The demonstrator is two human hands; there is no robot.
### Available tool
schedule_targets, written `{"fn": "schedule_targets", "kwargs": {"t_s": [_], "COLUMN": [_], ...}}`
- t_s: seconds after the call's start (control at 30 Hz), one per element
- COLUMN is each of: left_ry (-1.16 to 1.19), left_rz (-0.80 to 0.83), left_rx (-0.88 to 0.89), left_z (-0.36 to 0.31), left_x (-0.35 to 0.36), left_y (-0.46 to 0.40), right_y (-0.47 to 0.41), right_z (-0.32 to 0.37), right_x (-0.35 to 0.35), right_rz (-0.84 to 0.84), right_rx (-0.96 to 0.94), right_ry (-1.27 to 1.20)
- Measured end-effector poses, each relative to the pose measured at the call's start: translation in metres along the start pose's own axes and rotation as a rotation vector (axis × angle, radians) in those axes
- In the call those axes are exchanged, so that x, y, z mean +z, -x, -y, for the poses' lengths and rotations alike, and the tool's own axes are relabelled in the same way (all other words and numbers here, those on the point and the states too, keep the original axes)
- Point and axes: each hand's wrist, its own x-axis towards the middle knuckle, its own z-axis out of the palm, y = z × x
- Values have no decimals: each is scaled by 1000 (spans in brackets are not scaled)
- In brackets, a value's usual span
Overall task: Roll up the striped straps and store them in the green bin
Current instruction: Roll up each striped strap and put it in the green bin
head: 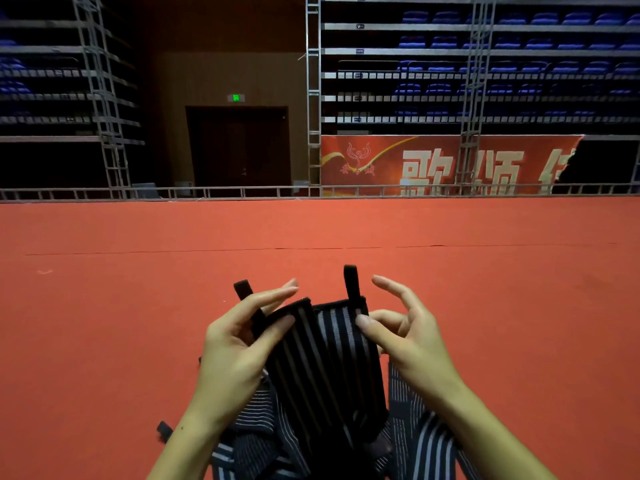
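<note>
Two dark striped straps are held up side by side over the red floor. My left hand point(239, 344) pinches the top end of the left strap point(294, 351) between thumb and fingers. My right hand point(405, 337) pinches the top edge of the right strap point(343, 330) with thumb and forefinger, its other fingers spread. A black tab sticks up from each strap end. More striped straps point(412, 431) lie bunched below my wrists. No green bin is in view.
The red carpeted floor point(138, 306) stretches ahead to a metal railing point(242, 192). Beyond it stand truss towers, a red banner point(433, 164) and rows of blue seats. A dark doorway point(239, 147) is at the back centre.
</note>
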Motion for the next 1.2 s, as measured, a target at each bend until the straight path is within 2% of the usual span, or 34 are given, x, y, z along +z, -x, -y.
{"fn": "schedule_targets", "kwargs": {"t_s": [0.13, 0.23, 0.43, 0.67, 0.97, 1.1, 1.2], "left_ry": [-3, -11, 99, 194, 120, 110, 69], "left_rz": [-84, -104, 31, 111, 158, 96, -4], "left_rx": [-49, -81, -156, -280, -197, -130, -94], "left_z": [1, 1, -15, -18, -17, -14, -10], "left_x": [-11, -16, 15, 26, 26, 21, 22], "left_y": [-4, -14, -29, -28, -21, -11, -10], "right_y": [1, 4, -3, -4, -3, -5, -2], "right_z": [11, 29, 36, 19, 10, 10, 6], "right_x": [-17, -24, 3, 24, 34, 30, 32], "right_rz": [-79, -76, 61, -63, -106, -176, -146], "right_rx": [-7, -6, 50, 63, 171, 153, 133], "right_ry": [4, -52, -57, -85, -303, -347, -278]}}
